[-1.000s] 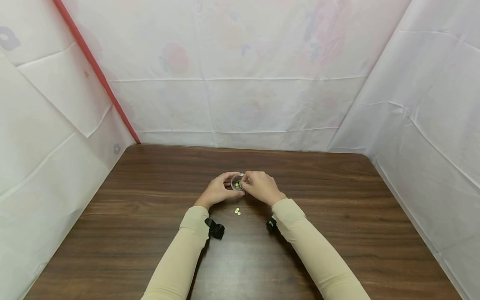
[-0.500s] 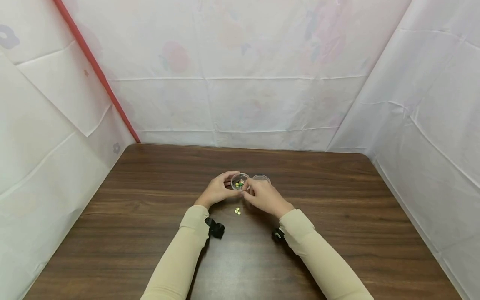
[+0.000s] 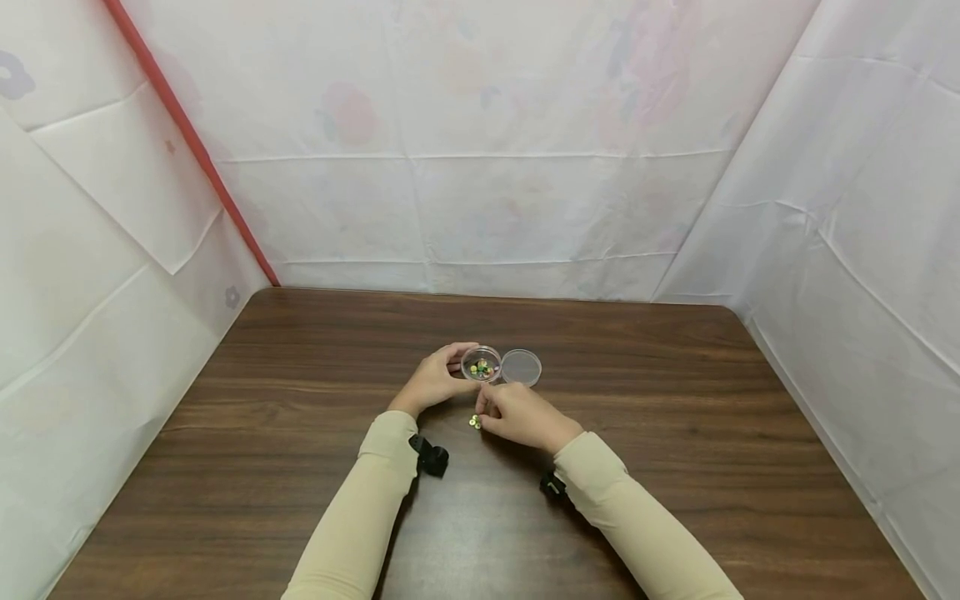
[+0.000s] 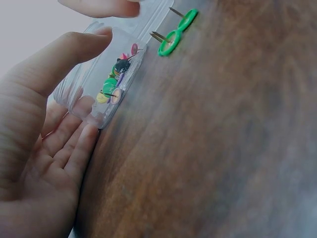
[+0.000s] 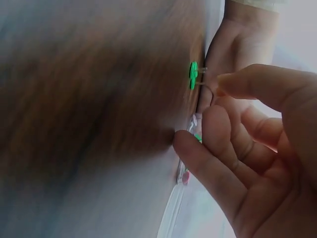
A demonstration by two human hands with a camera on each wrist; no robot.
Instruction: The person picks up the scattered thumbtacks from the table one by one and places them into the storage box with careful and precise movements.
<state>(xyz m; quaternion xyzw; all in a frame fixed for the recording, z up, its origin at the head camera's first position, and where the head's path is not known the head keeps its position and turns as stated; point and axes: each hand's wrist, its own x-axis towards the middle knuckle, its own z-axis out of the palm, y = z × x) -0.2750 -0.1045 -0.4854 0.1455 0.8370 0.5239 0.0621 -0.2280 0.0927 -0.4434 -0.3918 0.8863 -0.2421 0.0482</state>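
My left hand point(image 3: 435, 379) grips a clear round plastic box point(image 3: 472, 357), its thumb and fingers around the wall. Several coloured thumbtacks point(image 4: 110, 85) lie inside, among them green, yellow, pink and black ones. Just in front of the box, a small group of green-rimmed thumbtacks point(image 3: 474, 422) rests on the table; their points stand up in the left wrist view. Over these hovers my right hand point(image 3: 525, 412), thumb and forefinger parted right at the tacks, nothing between them. In the right wrist view, a gap shows between the fingertips point(image 5: 228, 85) and the green tacks point(image 5: 193, 70).
The box's clear round lid point(image 3: 521, 367) lies flat beside the box on its right. A brown wood-grain table point(image 3: 660, 400) extends all around. White patterned cloth point(image 3: 480, 208) hangs behind and at both sides. Each wrist wears a small black camera point(image 3: 431, 458).
My right hand has drawn back from the box toward me and down to the tacks on the table, uncovering the lid. The left hand and box have stayed put.
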